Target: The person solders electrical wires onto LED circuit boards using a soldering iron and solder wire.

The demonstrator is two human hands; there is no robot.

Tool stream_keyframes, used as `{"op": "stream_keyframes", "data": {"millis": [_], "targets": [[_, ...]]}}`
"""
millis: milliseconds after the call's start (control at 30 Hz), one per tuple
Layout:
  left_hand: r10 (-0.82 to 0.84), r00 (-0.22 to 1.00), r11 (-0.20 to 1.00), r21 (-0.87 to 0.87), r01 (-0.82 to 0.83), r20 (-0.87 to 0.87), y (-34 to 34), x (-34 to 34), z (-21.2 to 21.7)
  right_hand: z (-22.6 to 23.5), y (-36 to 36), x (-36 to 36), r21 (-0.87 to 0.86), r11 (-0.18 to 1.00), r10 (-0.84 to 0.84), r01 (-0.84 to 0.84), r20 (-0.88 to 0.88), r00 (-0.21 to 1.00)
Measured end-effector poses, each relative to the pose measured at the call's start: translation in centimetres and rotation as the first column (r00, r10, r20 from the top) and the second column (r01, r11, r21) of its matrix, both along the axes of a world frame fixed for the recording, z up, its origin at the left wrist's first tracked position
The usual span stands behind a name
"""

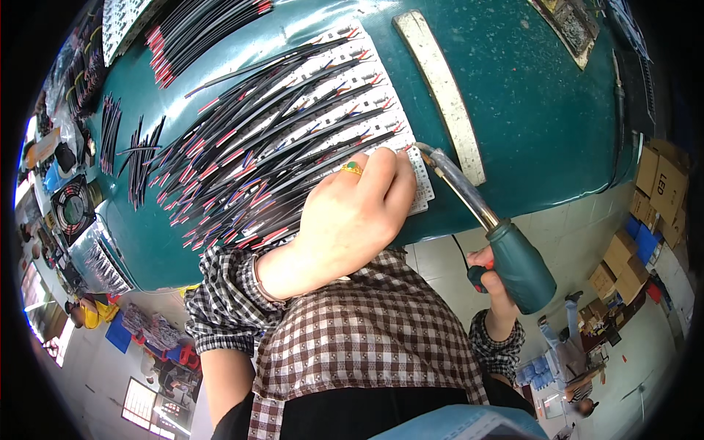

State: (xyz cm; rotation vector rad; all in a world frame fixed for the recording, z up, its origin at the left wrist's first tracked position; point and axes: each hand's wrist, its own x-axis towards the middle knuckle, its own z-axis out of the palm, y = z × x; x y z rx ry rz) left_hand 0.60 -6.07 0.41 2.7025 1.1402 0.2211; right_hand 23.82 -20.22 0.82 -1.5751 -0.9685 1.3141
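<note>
My left hand rests over the right end of a white circuit board panel. Its fingers are pinched around a thin wire, mostly hidden by the hand; a reddish end shows at the fingertips. Many black-sleeved wires with red and blue ends fan leftward from rows on the panel. My right hand is wrapped round a soldering gun with a dark green body and red trigger. The gun's bent metal tip reaches the panel's right edge, close beside my left fingertips.
On the green tabletop, a pale curved bar lies right of the panel. Wire bundles sit at the back left. A metal tray stands far right, a fan far left. Cardboard boxes and a person are beyond.
</note>
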Motion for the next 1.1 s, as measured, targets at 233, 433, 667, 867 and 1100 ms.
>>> {"op": "stream_keyframes", "data": {"millis": [233, 433, 667, 867, 1100], "targets": [[-0.001, 1.0, 1.0, -0.03, 0.001, 0.021, 0.1, 0.0, 0.1, -0.2, -0.2, 0.2, 0.015, 0.998, 0.059, -0.06, 0.071, 0.996], [0.01, 1.0, 1.0, -0.016, -0.009, 0.029, 0.1, 0.0, -0.1, 0.5, -0.1, -0.2, -0.068, 0.998, 0.011, -0.006, 0.067, 0.998], [0.008, 1.0, 1.0, -0.026, -0.007, 0.028, 0.2, 0.1, 0.0, 1.0, 1.0, -0.5, 0.036, 0.999, -0.022, 0.02, 0.051, 0.998], [0.028, 0.996, 0.995, -0.095, -0.02, 0.089, 0.3, -0.2, -0.2, 0.7, 0.5, -0.5, 0.02, 0.999, -0.034, 0.034, -0.013, 0.999], [0.134, 0.933, 0.928, -0.372, -0.001, 0.334, 1.8, -1.3, -0.9, 1.1, 0.6, -0.6, -0.046, 0.992, -0.122, 0.118, -0.102, 0.987]]}}
